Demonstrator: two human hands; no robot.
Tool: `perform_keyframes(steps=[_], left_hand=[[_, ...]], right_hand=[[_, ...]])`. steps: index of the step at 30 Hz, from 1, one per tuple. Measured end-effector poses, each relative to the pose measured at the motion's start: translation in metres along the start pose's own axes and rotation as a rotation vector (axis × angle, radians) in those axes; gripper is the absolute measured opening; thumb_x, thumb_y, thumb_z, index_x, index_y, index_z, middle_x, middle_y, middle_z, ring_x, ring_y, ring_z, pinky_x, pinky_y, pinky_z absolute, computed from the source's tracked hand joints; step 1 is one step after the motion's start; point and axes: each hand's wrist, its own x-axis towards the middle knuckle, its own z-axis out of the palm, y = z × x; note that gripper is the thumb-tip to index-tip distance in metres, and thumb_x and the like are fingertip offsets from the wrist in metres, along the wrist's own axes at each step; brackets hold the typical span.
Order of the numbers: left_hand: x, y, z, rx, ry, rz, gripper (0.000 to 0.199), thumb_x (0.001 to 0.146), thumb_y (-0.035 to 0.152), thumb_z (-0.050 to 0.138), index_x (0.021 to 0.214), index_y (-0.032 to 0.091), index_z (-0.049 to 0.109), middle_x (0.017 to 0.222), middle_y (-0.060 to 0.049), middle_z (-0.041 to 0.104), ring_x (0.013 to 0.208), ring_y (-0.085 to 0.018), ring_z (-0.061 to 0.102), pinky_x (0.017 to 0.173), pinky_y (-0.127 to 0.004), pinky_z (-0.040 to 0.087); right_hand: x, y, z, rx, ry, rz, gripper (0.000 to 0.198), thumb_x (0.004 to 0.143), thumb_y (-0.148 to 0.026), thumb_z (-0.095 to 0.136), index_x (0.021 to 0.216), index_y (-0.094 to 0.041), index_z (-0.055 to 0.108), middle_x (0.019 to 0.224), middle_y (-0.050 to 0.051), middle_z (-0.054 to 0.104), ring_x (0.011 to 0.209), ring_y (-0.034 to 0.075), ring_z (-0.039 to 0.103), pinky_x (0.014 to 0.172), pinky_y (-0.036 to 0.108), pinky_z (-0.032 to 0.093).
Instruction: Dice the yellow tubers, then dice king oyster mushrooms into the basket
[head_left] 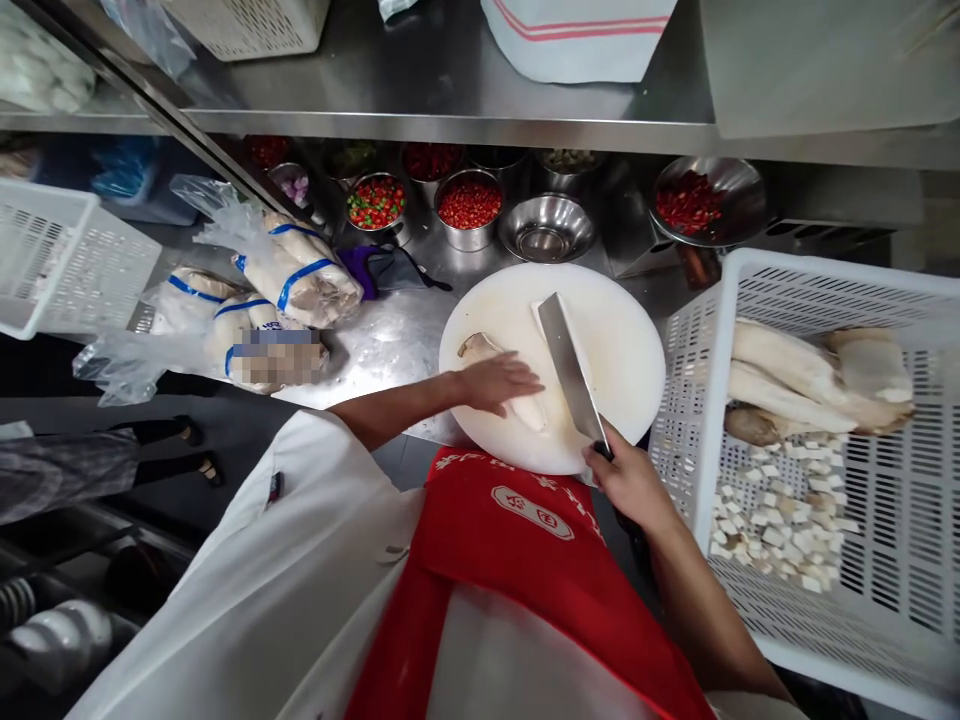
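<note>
A large king oyster mushroom [531, 408] lies on the round white cutting board [626, 330]. My left hand [499, 383] rests flat over its middle, fingers stretched out, so part of the mushroom is hidden. My right hand [631, 482] is closed around the black handle of a cleaver [570, 365]. Its broad blade slants up and left over the board, to the right of the mushroom and apart from it. Along the blade's upper left edge shows a pale flat strip, perhaps a cut slice.
Right of the board, a white plastic basket [840, 268] holds whole mushrooms [787, 370] and white diced pieces [780, 520]. Bagged mushrooms [315, 280] lie at left. Steel bowls of chopped chillies [470, 203] stand behind, under a steel shelf [450, 122]. Another person's legs [169, 455] show at far left.
</note>
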Motion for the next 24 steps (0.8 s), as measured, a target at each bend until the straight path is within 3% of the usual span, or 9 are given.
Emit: perform_keyframes(steps=[4,7,12,16,20,24], left_hand=[[-0.033,-0.043,-0.015,0.052,0.041,-0.225,0.075,0.068,0.026,0.078,0.138,0.027,0.051,0.142,-0.007,0.055,0.133,-0.033,0.045,0.112,-0.046,0.029],[-0.033,-0.061,-0.024,0.044,-0.013,-0.175,0.070,0.069,0.020,0.075,0.135,0.030,0.054,0.133,-0.005,0.061,0.123,-0.029,0.052,0.097,-0.038,0.041],[-0.009,-0.056,-0.038,0.040,-0.150,-0.127,0.068,0.069,0.028,0.078,0.133,0.033,0.055,0.123,-0.005,0.064,0.113,-0.029,0.055,0.085,-0.035,0.046],[-0.011,-0.047,-0.045,0.056,-0.216,-0.272,0.073,0.076,0.038,0.073,0.143,0.029,0.044,0.138,-0.010,0.053,0.119,-0.031,0.053,0.093,-0.038,0.045],[-0.026,-0.042,-0.029,-0.056,-0.096,-0.476,0.075,0.084,0.033,0.065,0.148,0.013,0.031,0.139,-0.019,0.050,0.122,-0.030,0.053,0.098,-0.037,0.044],[-0.040,-0.038,-0.002,-0.225,0.139,-0.515,0.075,0.086,0.028,0.060,0.151,0.015,0.025,0.142,-0.016,0.050,0.126,-0.028,0.051,0.104,-0.040,0.044]], right_hand=[[0.003,-0.004,0.004,0.050,-0.103,0.021,0.062,0.089,-0.038,0.046,0.147,-0.017,0.043,0.074,0.003,0.067,0.063,0.021,0.063,0.060,0.030,0.048],[0.003,-0.007,0.011,0.066,-0.121,0.034,0.063,0.089,-0.036,0.046,0.148,-0.016,0.041,0.076,0.003,0.068,0.067,0.022,0.064,0.063,0.030,0.050],[0.003,-0.008,0.020,0.054,-0.121,0.037,0.062,0.089,-0.034,0.046,0.148,-0.017,0.041,0.088,0.005,0.072,0.079,0.024,0.067,0.071,0.033,0.052],[0.002,-0.006,0.025,0.047,-0.102,0.011,0.062,0.089,-0.034,0.045,0.149,-0.015,0.041,0.116,0.009,0.069,0.106,0.026,0.065,0.090,0.037,0.051],[0.000,-0.005,0.026,0.039,-0.123,-0.048,0.061,0.090,-0.030,0.045,0.149,-0.018,0.040,0.132,0.007,0.062,0.124,0.025,0.056,0.102,0.037,0.045],[0.000,-0.010,0.021,0.010,-0.190,-0.083,0.057,0.090,-0.028,0.044,0.147,-0.021,0.041,0.136,0.006,0.059,0.126,0.024,0.054,0.105,0.036,0.043]])
